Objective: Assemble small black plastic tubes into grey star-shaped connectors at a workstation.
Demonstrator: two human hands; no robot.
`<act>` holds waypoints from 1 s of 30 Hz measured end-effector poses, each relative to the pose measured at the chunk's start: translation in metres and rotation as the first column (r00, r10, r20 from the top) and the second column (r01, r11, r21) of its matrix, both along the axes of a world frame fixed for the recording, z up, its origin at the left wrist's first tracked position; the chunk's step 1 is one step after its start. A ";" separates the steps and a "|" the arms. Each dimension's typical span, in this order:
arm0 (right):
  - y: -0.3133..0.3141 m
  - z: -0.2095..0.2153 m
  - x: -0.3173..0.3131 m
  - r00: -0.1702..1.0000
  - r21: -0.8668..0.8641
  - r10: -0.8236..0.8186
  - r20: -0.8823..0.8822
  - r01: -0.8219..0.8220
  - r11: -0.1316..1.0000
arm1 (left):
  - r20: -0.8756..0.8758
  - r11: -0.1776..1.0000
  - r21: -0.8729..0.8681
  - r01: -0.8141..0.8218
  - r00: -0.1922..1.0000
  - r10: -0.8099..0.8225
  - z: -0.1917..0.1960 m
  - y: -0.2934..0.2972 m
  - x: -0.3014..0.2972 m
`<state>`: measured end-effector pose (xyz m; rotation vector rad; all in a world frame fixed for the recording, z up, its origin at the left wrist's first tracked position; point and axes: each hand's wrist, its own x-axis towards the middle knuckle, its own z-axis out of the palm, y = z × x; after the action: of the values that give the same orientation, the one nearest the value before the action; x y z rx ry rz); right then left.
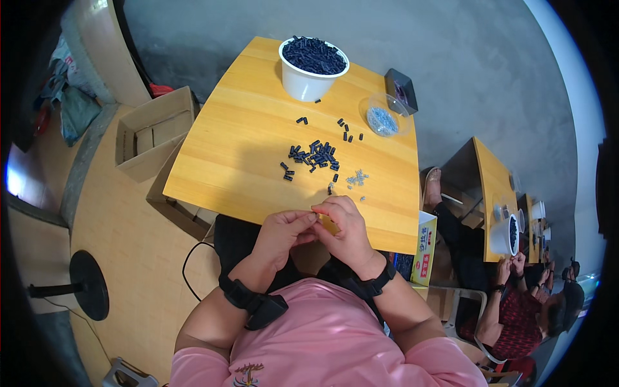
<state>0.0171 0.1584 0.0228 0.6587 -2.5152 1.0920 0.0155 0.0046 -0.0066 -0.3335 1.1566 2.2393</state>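
Both hands, left hand [282,233] and right hand [345,226], pinch together, fingers hiding whatever small piece they grip.

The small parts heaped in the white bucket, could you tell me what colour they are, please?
Dark navy, almost black, small parts fill the white bucket; head view.

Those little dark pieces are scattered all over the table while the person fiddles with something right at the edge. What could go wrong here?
1. The left hand and right hand meet over the near edge of the table, so a slipped piece would probably fall into the lap or onto the floor.
2. The loose dark pieces and small grey parts lie unboxed; a sweeping wrist could scatter or mix them.
3. The full white bucket sits near the far edge and might tip if bumped.
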 end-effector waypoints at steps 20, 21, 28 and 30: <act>-0.008 0.127 0.028 0.670 -0.597 0.667 0.327 -0.401 0.695 | -0.004 0.992 -0.060 -0.112 0.994 0.112 0.015 -0.007 -0.007; -0.021 0.130 0.039 0.578 -0.709 0.805 0.134 -0.512 0.486 | 0.001 0.993 -0.071 -0.091 0.996 0.092 0.018 -0.008 -0.006; -0.045 0.138 0.057 0.256 -0.784 0.917 -0.306 -0.614 -0.091 | -0.011 0.985 -0.062 -0.161 0.987 0.160 0.018 -0.011 -0.010; -0.044 0.137 0.056 0.240 -0.795 0.938 -0.251 -0.604 -0.058 | -0.013 0.982 -0.068 -0.178 0.984 0.177 0.018 -0.016 -0.010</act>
<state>0.0736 0.1142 0.1603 1.8792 -1.1143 2.7619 0.0052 -0.0118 0.0110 -0.4743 1.2536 2.3581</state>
